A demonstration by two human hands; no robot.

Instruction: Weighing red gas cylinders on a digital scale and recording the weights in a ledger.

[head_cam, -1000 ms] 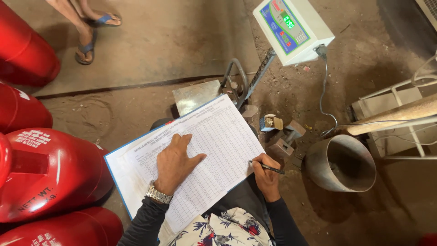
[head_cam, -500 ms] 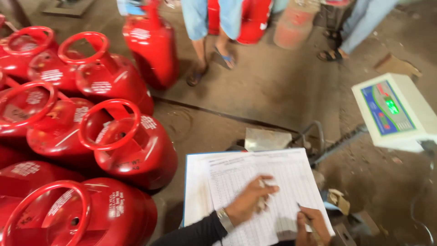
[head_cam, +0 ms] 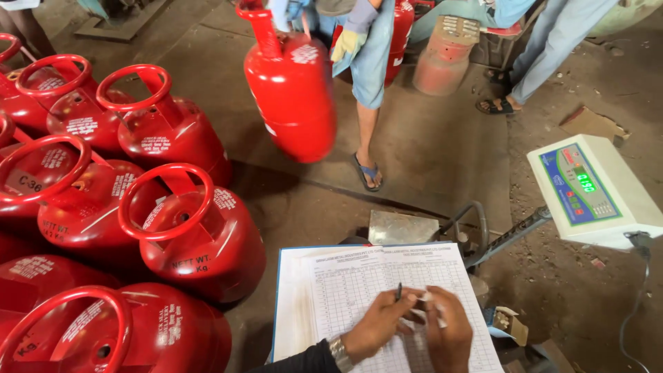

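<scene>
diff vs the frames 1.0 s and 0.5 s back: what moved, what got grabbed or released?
The view swung up and left, bringing the standing red cylinders into view. A co-worker's gloved hand now carries a red cylinder in over the floor. The left hand slid right across the form to meet the right hand. Unchanged: pen in hand, form under both hands, scale display lit.

red gas cylinders (head_cam: pixel 186 235), weighing scale display (head_cam: pixel 587 190)
</scene>
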